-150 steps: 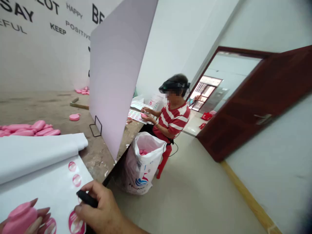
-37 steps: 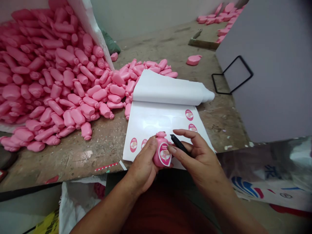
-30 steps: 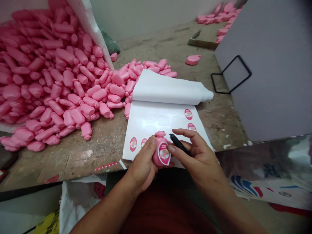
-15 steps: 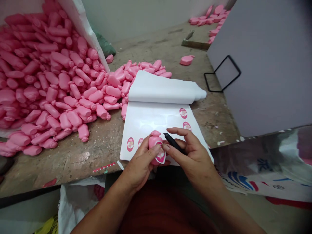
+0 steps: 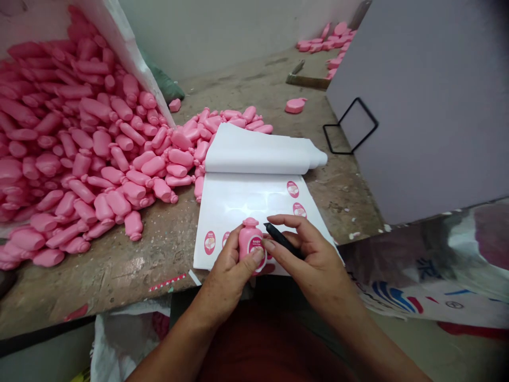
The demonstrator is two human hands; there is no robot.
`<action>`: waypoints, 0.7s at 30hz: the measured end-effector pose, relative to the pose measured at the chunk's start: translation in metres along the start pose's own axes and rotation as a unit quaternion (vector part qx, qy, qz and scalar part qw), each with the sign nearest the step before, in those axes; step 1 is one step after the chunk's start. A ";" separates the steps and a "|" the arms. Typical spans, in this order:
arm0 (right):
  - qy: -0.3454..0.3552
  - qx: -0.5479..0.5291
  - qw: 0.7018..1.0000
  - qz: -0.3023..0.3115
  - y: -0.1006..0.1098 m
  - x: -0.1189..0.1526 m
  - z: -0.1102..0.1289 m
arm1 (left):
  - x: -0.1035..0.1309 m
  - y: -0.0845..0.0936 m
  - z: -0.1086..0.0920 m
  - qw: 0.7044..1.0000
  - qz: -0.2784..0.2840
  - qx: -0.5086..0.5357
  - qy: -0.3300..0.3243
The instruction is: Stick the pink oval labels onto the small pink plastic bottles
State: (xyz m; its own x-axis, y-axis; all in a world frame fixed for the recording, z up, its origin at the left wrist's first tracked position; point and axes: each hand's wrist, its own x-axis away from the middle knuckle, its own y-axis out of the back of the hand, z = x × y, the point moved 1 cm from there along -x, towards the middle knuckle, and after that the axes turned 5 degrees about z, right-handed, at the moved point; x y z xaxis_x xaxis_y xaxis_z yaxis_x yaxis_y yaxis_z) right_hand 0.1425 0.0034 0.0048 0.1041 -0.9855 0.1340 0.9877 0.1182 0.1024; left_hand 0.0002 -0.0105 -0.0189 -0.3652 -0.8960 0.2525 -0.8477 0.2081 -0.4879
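Observation:
My left hand [image 5: 228, 270] is closed round a small pink toy-like bottle [image 5: 247, 239], held upright in front of my body. An oval sticker [image 5: 256, 244] with the word "BABY" lies on the bottle's front, and my left thumb presses on its lower part. In my right hand [image 5: 308, 246] is a black pen-shaped tool [image 5: 283, 239] with a pointed tip directed up and left. My right thumb is close to the sticker's right edge; whether it touches cannot be made out. Beneath both hands lies a sticker sheet [image 5: 238, 204] with several oval stickers left on it.
Many pink bottles [image 5: 119, 204] spill from a white sack [image 5: 139, 63] at left. A rolled-back stack of sheets [image 5: 258, 154] lies behind the sticker sheet. A large grey panel [image 5: 421, 106] with a black wire bracket [image 5: 352, 127] stands at right. One bottle [image 5: 295, 105] lies apart on the worktable [image 5: 238, 79].
The sticker was tilted with a white edge showing; now it sits upright and flatter on the bottle. My left thumb has moved down over it. The view has shifted slightly.

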 end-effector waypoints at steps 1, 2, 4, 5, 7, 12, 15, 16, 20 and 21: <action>0.015 0.033 0.999 -0.006 0.000 0.001 -0.001 | 0.000 0.000 0.000 1.000 -0.004 -0.012 -0.002; 0.038 0.077 0.996 -0.017 0.001 0.002 -0.001 | 0.001 0.001 0.000 1.000 -0.010 -0.025 -0.005; 0.102 0.181 0.977 -0.046 0.004 0.004 -0.002 | 0.002 0.001 -0.001 0.998 -0.027 -0.048 -0.014; 0.133 0.232 0.962 -0.061 0.006 0.004 -0.003 | 0.002 0.001 -0.001 0.998 -0.034 -0.053 -0.017; 0.169 0.299 0.934 -0.096 0.012 0.003 -0.004 | 0.003 0.000 -0.002 0.998 -0.033 -0.048 -0.016; 0.111 0.191 0.971 -0.092 0.018 -0.002 0.001 | 0.004 -0.007 -0.008 1.000 -0.008 -0.011 0.014; 0.062 0.079 0.995 -0.003 0.008 -0.006 0.006 | 0.004 -0.010 -0.011 0.999 -0.002 -0.031 0.019; 0.045 0.053 0.997 0.018 0.005 -0.007 0.005 | 0.004 -0.010 -0.012 0.999 -0.002 -0.039 0.022; -0.014 -0.028 0.998 0.051 0.002 -0.015 -0.006 | 0.005 -0.007 -0.012 0.998 0.016 0.001 0.053; -0.025 -0.044 0.997 0.054 0.003 -0.017 -0.010 | 0.005 -0.005 -0.011 0.997 0.022 0.025 0.064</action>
State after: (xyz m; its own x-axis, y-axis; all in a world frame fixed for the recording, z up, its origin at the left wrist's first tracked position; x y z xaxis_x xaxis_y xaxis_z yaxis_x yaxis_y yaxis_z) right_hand 0.1452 0.0190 -0.0065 0.2076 -0.9600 0.1880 0.9775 0.2110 -0.0025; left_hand -0.0015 -0.0118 -0.0053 -0.4508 -0.8285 0.3323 -0.8104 0.2238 -0.5414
